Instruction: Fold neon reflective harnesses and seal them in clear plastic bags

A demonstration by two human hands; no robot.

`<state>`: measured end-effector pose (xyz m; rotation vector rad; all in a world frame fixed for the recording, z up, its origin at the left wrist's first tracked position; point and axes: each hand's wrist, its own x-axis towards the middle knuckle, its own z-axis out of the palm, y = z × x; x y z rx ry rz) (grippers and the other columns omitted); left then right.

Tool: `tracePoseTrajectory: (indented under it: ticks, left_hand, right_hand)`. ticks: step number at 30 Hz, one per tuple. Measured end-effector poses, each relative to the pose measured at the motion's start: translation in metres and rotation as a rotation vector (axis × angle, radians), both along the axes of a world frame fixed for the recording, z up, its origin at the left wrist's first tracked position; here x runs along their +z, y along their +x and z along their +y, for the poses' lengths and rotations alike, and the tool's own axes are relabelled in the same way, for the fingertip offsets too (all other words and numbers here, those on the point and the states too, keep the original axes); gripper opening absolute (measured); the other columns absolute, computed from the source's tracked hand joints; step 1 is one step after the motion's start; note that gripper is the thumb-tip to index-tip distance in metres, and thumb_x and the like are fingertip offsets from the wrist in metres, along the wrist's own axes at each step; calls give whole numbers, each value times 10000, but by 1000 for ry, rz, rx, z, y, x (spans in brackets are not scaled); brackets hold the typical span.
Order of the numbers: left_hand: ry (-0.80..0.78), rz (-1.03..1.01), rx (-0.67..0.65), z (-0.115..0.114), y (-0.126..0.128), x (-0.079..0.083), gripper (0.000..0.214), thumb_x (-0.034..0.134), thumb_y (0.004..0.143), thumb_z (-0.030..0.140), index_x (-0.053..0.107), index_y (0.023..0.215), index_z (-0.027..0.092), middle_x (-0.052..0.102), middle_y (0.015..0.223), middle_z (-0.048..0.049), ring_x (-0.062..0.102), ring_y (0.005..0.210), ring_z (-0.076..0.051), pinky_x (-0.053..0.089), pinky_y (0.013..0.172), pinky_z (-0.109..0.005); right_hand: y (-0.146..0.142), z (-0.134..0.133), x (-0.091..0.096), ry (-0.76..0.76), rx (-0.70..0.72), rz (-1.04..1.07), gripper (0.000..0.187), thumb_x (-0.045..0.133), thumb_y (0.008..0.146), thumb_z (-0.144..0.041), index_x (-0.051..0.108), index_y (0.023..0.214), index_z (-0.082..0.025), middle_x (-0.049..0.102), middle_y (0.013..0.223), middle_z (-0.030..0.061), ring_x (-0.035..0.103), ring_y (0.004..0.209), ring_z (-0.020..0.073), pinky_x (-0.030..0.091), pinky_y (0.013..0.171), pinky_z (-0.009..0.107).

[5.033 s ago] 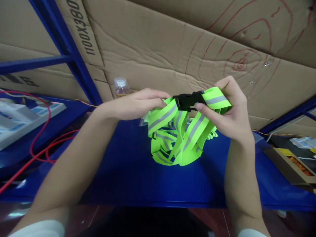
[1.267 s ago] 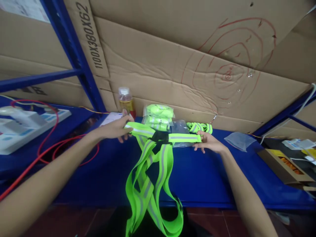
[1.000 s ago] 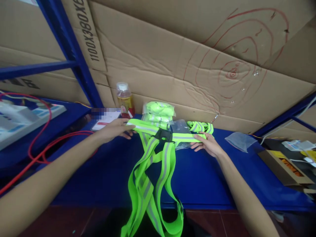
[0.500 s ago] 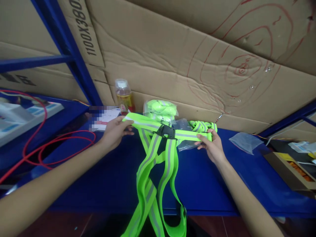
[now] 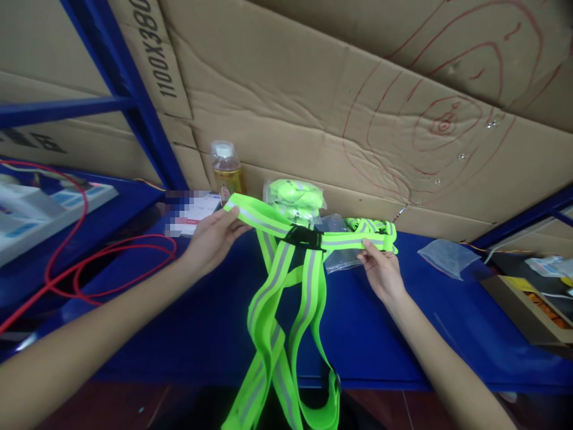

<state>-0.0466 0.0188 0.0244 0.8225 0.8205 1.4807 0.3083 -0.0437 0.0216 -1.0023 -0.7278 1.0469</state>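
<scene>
A neon green reflective harness (image 5: 282, 266) with grey stripes hangs between my hands, its long straps looping down past the shelf's front edge. My left hand (image 5: 219, 234) pinches the left end of its waist belt. Near the right end of the same belt, my right hand (image 5: 379, 266) grips between thumb and fingers. A black buckle (image 5: 304, 237) sits on the belt midway between the hands. Behind it stand bagged green straps (image 5: 295, 197) in clear plastic, and another folded bundle of green strap (image 5: 370, 226) lies behind my right hand.
On the blue shelf (image 5: 358, 334) stand a bottle (image 5: 227, 170) and, to the right, an open box (image 5: 532, 307) with orange contents. A clear plastic bag (image 5: 447, 258) lies nearby. Red cable (image 5: 80, 263) coils at left. Cardboard (image 5: 286, 89) forms the back.
My right hand has shifted its hold inward, leaving the belt's right end sticking out past the fingers. The belt's left end is slightly raised.
</scene>
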Motion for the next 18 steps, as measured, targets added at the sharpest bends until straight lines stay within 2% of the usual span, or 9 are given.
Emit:
tracePoseTrajectory:
  ticks: [2,5,7,13,18]
  left_hand:
    - [34,-13,-8,-2,2,-2,298,879,852,360,734,1044,184,802,1007,-20,730,918,-164,606,912,-329]
    - [64,15,38,-4,7,-7,330,837,892,452,680,1079,229,786,968,12,727,880,-161,605,884,-343]
    - [54,25,73,-4,8,-10,337,821,900,478,668,1062,225,785,968,11,728,880,-164,595,848,-324]
    - [17,-53,26,-2,6,-6,254,836,888,336,680,1021,187,787,961,-4,712,841,-147,574,755,-262]
    - [-19,-137,-97,-4,6,4,165,728,900,275,690,1014,162,785,960,-23,709,862,-166,573,750,-250]
  right_hand:
    - [-3,0,-1,27,-3,-39,264,975,705,-310,768,845,-223,746,788,-18,659,660,130,659,673,288]
    - [-11,-2,-3,61,50,-82,301,926,783,-382,755,993,-251,793,1012,12,749,926,209,690,831,388]
    - [-16,-4,-4,70,86,-79,313,913,798,-389,742,1026,-261,792,1068,14,753,1017,237,698,855,421]
    - [-18,-6,-4,49,43,-33,271,941,749,-310,752,917,-211,770,946,3,725,819,180,712,676,331]
    - [-11,-3,-3,11,48,-37,322,928,751,-346,737,971,-208,770,917,6,717,738,179,674,565,305]
